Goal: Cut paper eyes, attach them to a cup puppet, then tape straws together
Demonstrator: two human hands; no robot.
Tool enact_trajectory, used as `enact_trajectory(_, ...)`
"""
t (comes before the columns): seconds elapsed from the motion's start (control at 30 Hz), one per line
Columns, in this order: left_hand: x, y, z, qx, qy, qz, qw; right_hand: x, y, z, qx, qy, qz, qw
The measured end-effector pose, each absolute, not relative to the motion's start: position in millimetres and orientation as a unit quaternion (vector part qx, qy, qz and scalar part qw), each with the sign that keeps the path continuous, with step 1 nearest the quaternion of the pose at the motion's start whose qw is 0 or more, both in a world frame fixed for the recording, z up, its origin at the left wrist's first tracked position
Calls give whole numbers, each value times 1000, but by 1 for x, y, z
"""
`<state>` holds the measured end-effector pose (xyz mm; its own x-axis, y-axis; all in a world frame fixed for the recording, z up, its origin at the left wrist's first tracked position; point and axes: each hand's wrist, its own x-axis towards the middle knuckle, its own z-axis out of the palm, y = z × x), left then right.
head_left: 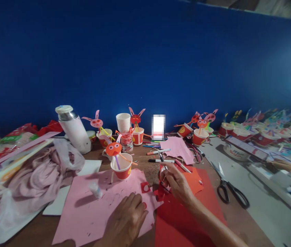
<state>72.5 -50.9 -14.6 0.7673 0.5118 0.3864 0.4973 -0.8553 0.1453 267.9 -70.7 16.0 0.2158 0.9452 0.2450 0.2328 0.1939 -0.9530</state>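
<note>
My left hand [127, 218] rests on a pink paper sheet [83, 209] with its fingers curled under. A small round red paper piece [144, 205] shows at its fingertips; what lies beneath them is hidden. My right hand [177, 183] is closed around a slim dark pen [161, 157], above red paper [186, 219] and orange paper [194, 181]. Between the hands lies a red paper scrap [145, 187] with a pale ring on it. On the pink sheet stand a glue bottle [95, 190] and a paper cup [121, 168] with an orange paper face [114, 150].
Black scissors [229, 192] lie open on the right. Several markers [161, 161] and a pink paper piece [177, 149] sit ahead. Along the wall stand a white flask [74, 130], stacked cups [123, 122] and rabbit-decorated cups [200, 136]. Pink cloth [37, 171] is piled left.
</note>
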Motion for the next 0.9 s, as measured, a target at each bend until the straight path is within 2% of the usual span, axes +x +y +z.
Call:
enact_trajectory(0.27, 73, -54, -42, 917, 239, 300, -113, 261, -84, 26, -454, -606, 379, 532)
enact_trajectory(0.47, 71, -60, -39, 931, 231, 260, -110, 252, -77, 12, -521, -591, 279, 549)
enact_trajectory(0.67, 70, -59, -45, 921, 222, 282, -154, 251, -80, 13, -559, -597, 253, 517)
enact_trajectory(0.83, 74, -49, -80, 899, 247, 328, -155, 249, -83, 15, -534, -692, 186, 448)
enact_trajectory(0.9, 76, -46, -89, 916, 261, 279, -124, 249, -84, 15, -500, -745, 137, 419)
